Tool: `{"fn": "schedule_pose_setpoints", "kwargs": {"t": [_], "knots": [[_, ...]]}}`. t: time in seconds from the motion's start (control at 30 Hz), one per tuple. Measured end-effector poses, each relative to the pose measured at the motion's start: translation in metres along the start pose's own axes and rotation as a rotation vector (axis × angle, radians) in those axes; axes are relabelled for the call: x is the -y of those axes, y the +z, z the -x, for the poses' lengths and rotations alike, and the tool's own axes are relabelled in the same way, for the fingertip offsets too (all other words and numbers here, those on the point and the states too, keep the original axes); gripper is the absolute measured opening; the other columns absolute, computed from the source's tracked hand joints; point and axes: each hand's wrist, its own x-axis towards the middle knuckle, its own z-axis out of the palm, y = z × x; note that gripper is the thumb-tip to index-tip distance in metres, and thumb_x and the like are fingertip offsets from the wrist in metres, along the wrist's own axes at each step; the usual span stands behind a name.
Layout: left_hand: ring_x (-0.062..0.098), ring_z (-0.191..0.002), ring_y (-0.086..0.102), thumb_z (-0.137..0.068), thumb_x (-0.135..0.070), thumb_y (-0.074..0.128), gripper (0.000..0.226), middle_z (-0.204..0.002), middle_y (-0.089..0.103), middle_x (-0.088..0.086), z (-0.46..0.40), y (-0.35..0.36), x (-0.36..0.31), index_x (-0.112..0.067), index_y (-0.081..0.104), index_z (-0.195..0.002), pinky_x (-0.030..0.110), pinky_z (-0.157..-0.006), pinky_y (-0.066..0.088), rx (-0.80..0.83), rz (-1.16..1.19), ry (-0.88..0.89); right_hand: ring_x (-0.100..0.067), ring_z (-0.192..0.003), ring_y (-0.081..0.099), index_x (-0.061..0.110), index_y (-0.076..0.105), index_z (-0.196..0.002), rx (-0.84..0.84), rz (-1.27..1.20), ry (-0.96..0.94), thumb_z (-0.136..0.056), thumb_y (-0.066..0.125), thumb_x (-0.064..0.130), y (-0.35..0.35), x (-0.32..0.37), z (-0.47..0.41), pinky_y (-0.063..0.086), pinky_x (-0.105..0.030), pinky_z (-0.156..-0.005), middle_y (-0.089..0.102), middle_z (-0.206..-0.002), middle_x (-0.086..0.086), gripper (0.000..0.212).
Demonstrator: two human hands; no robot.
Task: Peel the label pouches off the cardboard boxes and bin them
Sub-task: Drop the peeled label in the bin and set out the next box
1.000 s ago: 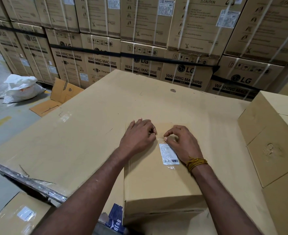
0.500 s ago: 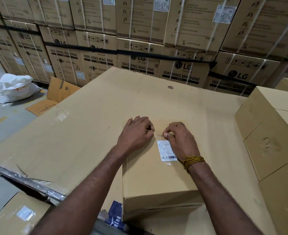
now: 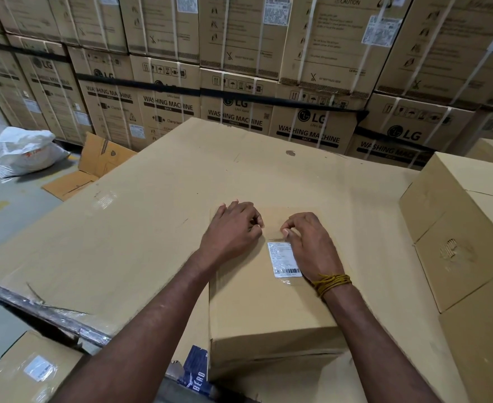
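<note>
A small cardboard box (image 3: 268,309) lies on a large flat cardboard sheet (image 3: 152,228) in front of me. A clear label pouch (image 3: 283,258) with a white barcode label is stuck on the box's top. My right hand (image 3: 312,245) lies over the pouch's right side, thumb and forefinger pinching at its top edge. My left hand (image 3: 230,231) rests on the box top just left of the pouch, fingers curled under with nothing visible in them.
Strapped washing machine boxes (image 3: 312,126) are stacked like a wall behind. Plain boxes (image 3: 457,228) stand at the right. Another box with a label pouch (image 3: 39,367) sits low at the left, beyond a film-wrapped bar (image 3: 36,309). White sacks (image 3: 27,152) and flattened cardboard (image 3: 94,167) lie on the floor.
Both hands stay in nearly the same place on the box; the right fingers keep working at the pouch's top edge. The pouch still lies flat.
</note>
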Motion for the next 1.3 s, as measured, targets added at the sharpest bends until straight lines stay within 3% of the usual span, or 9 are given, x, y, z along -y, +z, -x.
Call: {"fn": "schedule_pose_setpoints", "kwargs": {"t": [0.1, 0.23, 0.47, 0.57, 0.67, 0.83, 1.0, 1.13, 1.3], "knots": [[0.015, -0.141, 0.032, -0.093, -0.024, 0.045, 0.01, -0.117, 0.055, -0.013, 0.0, 0.0, 0.0, -0.033, 0.049, -0.093, 0.04, -0.12, 0.015, 0.001, 0.009, -0.004, -0.01, -0.091, 0.056, 0.027, 0.058, -0.091, -0.003, -0.034, -0.006, -0.095, 0.055, 0.015, -0.002, 0.0, 0.0, 0.049, -0.035, -0.083, 0.057, -0.102, 0.007, 0.013], [0.014, -0.14, 0.033, -0.093, -0.025, 0.044, 0.01, -0.12, 0.055, -0.013, 0.001, 0.001, 0.0, -0.033, 0.05, -0.093, 0.039, -0.12, 0.015, 0.0, 0.01, -0.003, -0.003, -0.091, 0.059, 0.024, 0.058, -0.098, 0.034, -0.176, 0.024, -0.096, 0.06, 0.017, -0.006, 0.004, 0.001, 0.041, -0.008, -0.074, 0.064, -0.097, 0.007, 0.007], [0.015, -0.141, 0.032, -0.092, -0.023, 0.046, 0.01, -0.123, 0.055, -0.012, 0.0, 0.0, 0.0, -0.031, 0.051, -0.096, 0.039, -0.12, 0.014, 0.01, 0.01, -0.002, -0.003, -0.063, 0.055, 0.032, 0.05, -0.114, 0.061, -0.296, 0.08, -0.097, 0.06, 0.025, -0.011, 0.006, 0.004, 0.043, -0.021, -0.062, 0.061, -0.065, 0.007, 0.022], [0.014, -0.14, 0.031, -0.092, -0.023, 0.046, 0.011, -0.125, 0.054, -0.012, 0.0, -0.001, 0.0, -0.03, 0.053, -0.098, 0.037, -0.119, 0.012, 0.014, 0.011, -0.004, -0.003, -0.062, 0.056, 0.033, 0.048, -0.127, 0.091, -0.366, 0.132, -0.096, 0.063, 0.026, -0.012, 0.005, 0.004, 0.046, -0.021, -0.068, 0.057, -0.057, 0.01, 0.035], [0.015, -0.141, 0.031, -0.091, -0.023, 0.046, 0.013, -0.127, 0.054, -0.011, 0.001, -0.001, 0.0, -0.028, 0.055, -0.099, 0.038, -0.12, 0.013, 0.012, 0.015, -0.007, -0.01, -0.077, 0.066, 0.039, 0.041, -0.138, 0.171, -0.476, 0.17, -0.094, 0.067, 0.029, -0.014, 0.002, 0.005, 0.053, -0.029, -0.078, 0.067, -0.073, 0.004, 0.053], [0.017, -0.142, 0.032, -0.091, -0.023, 0.046, 0.011, -0.125, 0.056, -0.011, 0.0, 0.001, 0.001, -0.029, 0.054, -0.097, 0.039, -0.119, 0.014, 0.011, 0.016, -0.011, -0.01, -0.079, 0.063, 0.041, 0.024, -0.151, 0.236, -0.517, 0.172, -0.095, 0.066, 0.023, -0.024, 0.003, 0.022, 0.049, -0.02, -0.078, 0.065, -0.081, -0.006, 0.073], [0.017, -0.141, 0.033, -0.092, -0.022, 0.047, 0.012, -0.126, 0.055, -0.011, 0.0, 0.0, 0.0, -0.029, 0.054, -0.097, 0.038, -0.119, 0.014, 0.013, 0.007, -0.009, -0.008, -0.075, 0.061, 0.043, 0.019, -0.153, 0.218, -0.516, 0.171, -0.096, 0.065, 0.021, -0.027, 0.003, 0.032, 0.048, -0.02, -0.075, 0.065, -0.075, -0.001, 0.076], [0.017, -0.14, 0.034, -0.092, -0.022, 0.047, 0.011, -0.126, 0.055, -0.01, 0.001, -0.001, -0.001, -0.029, 0.054, -0.097, 0.038, -0.12, 0.014, 0.014, 0.001, -0.005, -0.01, -0.078, 0.065, 0.044, 0.017, -0.153, 0.202, -0.548, 0.183, -0.095, 0.065, 0.021, -0.028, 0.004, 0.033, 0.05, -0.023, -0.077, 0.071, -0.082, -0.001, 0.078], [0.015, -0.135, 0.037, -0.092, -0.022, 0.047, 0.011, -0.129, 0.055, -0.008, 0.002, -0.003, -0.004, -0.027, 0.055, -0.098, 0.036, -0.117, 0.015, 0.018, -0.021, 0.001, -0.005, -0.078, 0.066, 0.04, 0.016, -0.155, 0.179, -0.563, 0.212, -0.094, 0.067, 0.022, -0.028, 0.005, 0.034, 0.05, -0.014, -0.075, 0.072, -0.085, -0.004, 0.081]]}}
